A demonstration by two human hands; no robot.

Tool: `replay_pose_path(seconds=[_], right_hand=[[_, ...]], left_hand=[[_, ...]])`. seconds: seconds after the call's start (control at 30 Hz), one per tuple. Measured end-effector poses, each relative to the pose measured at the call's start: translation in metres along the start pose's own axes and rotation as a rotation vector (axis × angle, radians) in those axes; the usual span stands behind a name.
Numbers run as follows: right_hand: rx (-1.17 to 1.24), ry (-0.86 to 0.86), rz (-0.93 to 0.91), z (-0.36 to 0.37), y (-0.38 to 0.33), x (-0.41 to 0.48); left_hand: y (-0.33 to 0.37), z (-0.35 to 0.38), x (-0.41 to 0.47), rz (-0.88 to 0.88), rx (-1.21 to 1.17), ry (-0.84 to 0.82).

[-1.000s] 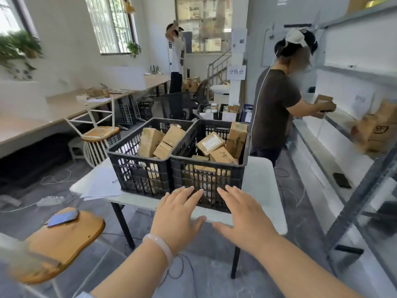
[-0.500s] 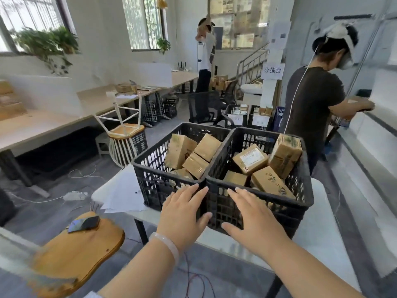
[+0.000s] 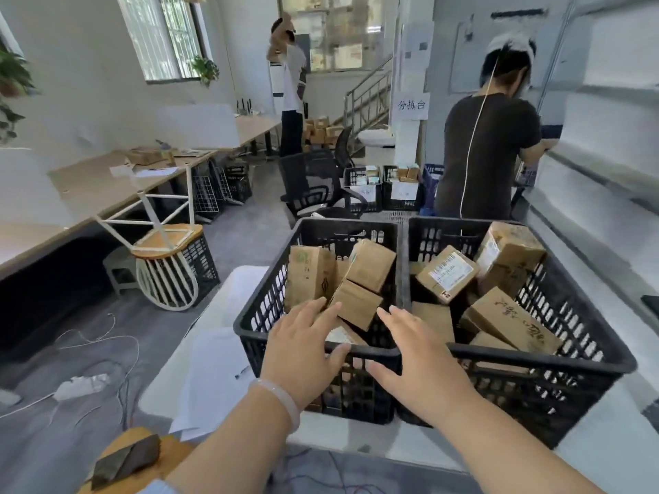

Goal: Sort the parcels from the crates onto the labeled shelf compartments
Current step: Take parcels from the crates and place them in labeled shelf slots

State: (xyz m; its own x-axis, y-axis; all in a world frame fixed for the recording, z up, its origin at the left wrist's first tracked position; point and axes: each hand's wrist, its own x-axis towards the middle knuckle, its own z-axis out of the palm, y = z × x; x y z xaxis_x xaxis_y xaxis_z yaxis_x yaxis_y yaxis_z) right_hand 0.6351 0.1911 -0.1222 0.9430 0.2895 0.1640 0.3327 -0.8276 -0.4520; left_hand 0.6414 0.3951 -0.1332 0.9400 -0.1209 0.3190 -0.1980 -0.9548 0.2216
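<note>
Two black plastic crates stand side by side on a white table. The left crate holds several brown cardboard parcels, among them a small box near its front. The right crate holds more parcels, one with a white label. My left hand reaches over the left crate's front rim, fingers spread and straight, just short of the small box. My right hand hovers over the rim where the crates meet, fingers spread. Both hands hold nothing. The shelf runs along the right edge.
A person in a dark shirt stands behind the crates at the shelf. Another person stands far back. A white chair lies upturned on a crate at left. A wooden stool sits at bottom left. Cables cross the floor.
I have come closer to the crates. Both hands moved forward from the front wall to over the rim, the left one reaching into the left crate.
</note>
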Motion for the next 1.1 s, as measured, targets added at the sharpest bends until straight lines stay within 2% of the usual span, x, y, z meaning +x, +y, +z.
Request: replay_pose_path(seconds=[0.23,0.43,0.73,1.1], right_hand=[[-0.017,0.050,0.012,0.010,-0.016,0.055],[-0.019,-0.018,0.024,0.028,-0.009,0.105],[-0.071,0.000,0.078,0.016,0.058,0.217],[-0.203,-0.155,0.313,0.031,0.133,0.298]], left_hand=[[-0.040,0.010,0.020,0.012,-0.033,-0.024],[-0.063,0.024,0.058,0.002,-0.046,-0.038],[-0.059,0.065,0.172,-0.034,-0.105,-0.153],[-0.042,0.121,0.269,-0.148,-0.281,-0.368]])
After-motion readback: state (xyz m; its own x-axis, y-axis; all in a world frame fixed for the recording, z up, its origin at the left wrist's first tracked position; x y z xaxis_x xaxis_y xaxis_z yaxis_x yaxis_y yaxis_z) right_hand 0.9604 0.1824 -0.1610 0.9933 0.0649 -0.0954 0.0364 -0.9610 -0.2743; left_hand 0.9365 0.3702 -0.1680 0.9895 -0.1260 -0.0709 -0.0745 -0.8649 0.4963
